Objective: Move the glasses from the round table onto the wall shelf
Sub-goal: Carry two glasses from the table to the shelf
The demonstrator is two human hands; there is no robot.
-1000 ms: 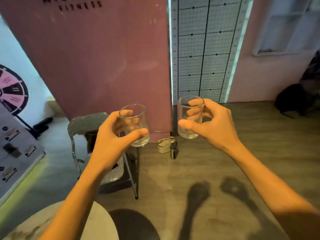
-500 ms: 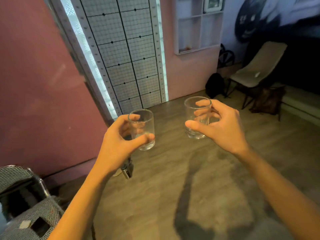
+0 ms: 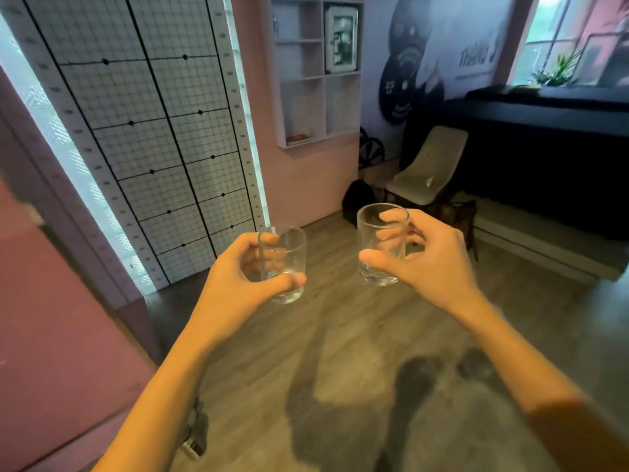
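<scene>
Gripping one empty glass each, left hand (image 3: 235,277) and right hand (image 3: 432,264) fingers wrap left glass (image 3: 284,267), right glass (image 3: 381,247).

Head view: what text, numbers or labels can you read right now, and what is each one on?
"25": on the weight plate pictured in the wall mural.
Slanted lettering on the mural: blurred, not readable.
Framed picture in the wall shelf: print too small to read.
Marks down the grid panel's border: too small to read.
The two glasses: no markings.
</scene>
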